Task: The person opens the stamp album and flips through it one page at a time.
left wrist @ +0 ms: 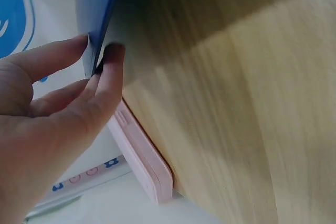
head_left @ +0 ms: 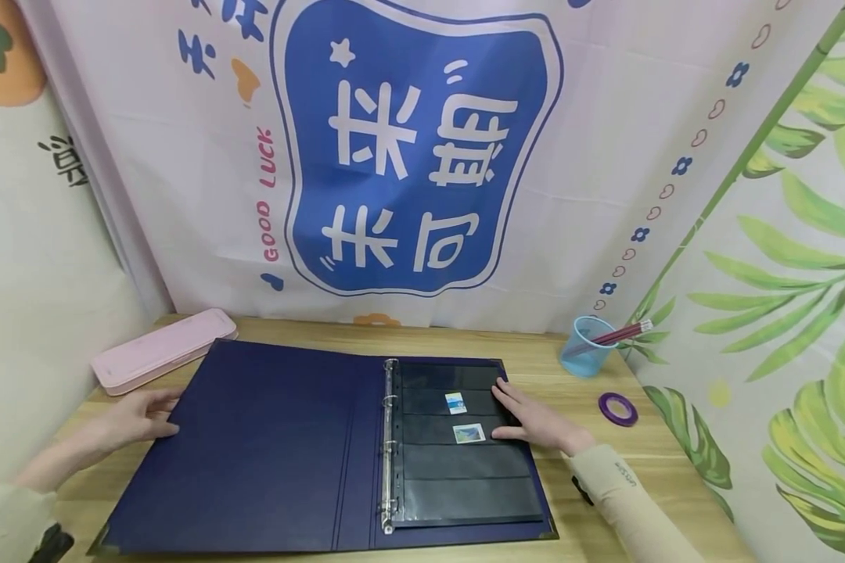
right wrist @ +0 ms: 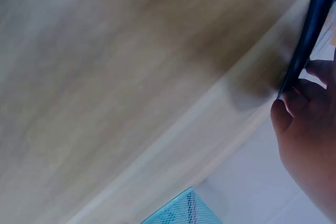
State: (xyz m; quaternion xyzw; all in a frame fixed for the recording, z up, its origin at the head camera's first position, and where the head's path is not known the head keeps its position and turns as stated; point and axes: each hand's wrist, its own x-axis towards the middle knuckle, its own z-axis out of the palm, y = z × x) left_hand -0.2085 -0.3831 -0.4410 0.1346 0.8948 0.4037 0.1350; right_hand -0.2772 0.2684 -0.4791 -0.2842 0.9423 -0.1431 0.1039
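Observation:
A dark blue ring binder (head_left: 253, 446) lies spread flat on the wooden table in the head view. My left hand (head_left: 128, 422) pinches the left edge of its cover, thumb above and fingers beneath, as the left wrist view shows at the cover (left wrist: 100, 19). On the right side, a black pocket page (head_left: 465, 489) sits over the metal rings (head_left: 389, 446). Two small stamps, an upper one (head_left: 455, 403) and a lower one (head_left: 469, 433), are in its pockets. My right hand (head_left: 535, 418) rests with spread fingers on the page's right edge, beside the stamps.
A pink pencil case (head_left: 165, 350) stands at the back left, close to the binder's corner. At the back right are a blue mesh cup (head_left: 583, 356) with pencils (head_left: 623, 332) and a purple tape roll (head_left: 605, 410). Printed cloth hangs behind the table.

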